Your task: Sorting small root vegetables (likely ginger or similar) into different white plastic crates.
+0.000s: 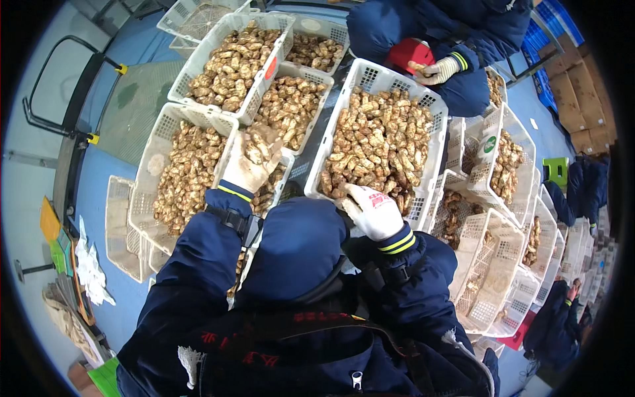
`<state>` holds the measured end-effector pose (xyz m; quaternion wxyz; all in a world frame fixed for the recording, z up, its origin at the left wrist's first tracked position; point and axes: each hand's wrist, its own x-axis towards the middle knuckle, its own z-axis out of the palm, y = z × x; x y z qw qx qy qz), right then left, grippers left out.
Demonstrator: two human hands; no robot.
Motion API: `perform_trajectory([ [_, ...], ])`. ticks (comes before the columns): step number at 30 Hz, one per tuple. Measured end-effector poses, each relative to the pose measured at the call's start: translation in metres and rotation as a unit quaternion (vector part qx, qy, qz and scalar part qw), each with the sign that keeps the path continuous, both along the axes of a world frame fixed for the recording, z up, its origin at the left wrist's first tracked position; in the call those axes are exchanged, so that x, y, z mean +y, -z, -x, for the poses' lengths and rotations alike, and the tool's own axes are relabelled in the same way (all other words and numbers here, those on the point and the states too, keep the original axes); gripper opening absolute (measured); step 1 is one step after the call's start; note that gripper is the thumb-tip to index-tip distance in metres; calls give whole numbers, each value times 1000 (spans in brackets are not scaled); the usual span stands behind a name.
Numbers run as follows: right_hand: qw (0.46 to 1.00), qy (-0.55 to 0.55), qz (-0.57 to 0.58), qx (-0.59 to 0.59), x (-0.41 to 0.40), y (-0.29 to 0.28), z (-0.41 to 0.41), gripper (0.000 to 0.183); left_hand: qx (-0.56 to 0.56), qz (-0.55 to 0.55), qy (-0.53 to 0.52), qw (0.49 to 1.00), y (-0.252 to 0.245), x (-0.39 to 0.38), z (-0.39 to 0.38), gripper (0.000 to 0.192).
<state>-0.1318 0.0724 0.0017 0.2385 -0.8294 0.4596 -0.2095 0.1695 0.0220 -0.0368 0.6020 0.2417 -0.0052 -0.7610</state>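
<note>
My left hand (pixel 251 166), in a soiled white glove, is turned palm up with a few brown-and-cream mushrooms (pixel 258 147) resting in it, fingers curled around them. It is above the border between two crates on the left. My right hand (pixel 372 211), in a white glove with red print, bends over the near edge of a white plastic crate (pixel 311 182) heaped with similar mushrooms (pixel 382 139). Its fingertips are at the mushrooms by the near left corner; whether they grip one is unclear. Another filled crate (pixel 144 198) lies left of my left hand.
More filled crates (pixel 178 92) stand beyond on the left. Stacked crates (pixel 496 283) crowd the right, some holding mushrooms. Across from me a co-worker's gloved hand (pixel 439 71) holds a mushroom near a red object (pixel 404 53). A cart handle (pixel 32 114) is far left.
</note>
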Motion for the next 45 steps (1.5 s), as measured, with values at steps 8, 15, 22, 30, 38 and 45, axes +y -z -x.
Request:
perform_trajectory([
  [8,993,-7,115,-10,2,-1,-1,26,-9,-160,-41,986,57,65,-22,33],
  [15,973,-69,220,22,3,17,9,26,-63,-191,-59,978,47,73,-26,32],
  [22,989,-44,137,20,6,3,11,23,-77,-97,-85,989,22,19,-7,33],
  [30,998,11,-55,27,5,-9,5,30,-155,-150,-87,973,10,-59,-19,72],
  [38,991,-64,90,75,10,19,19,23,-103,-223,-59,968,34,23,-10,33],
  [45,996,-31,81,6,10,0,5,29,-157,-195,-57,966,32,41,-31,33],
])
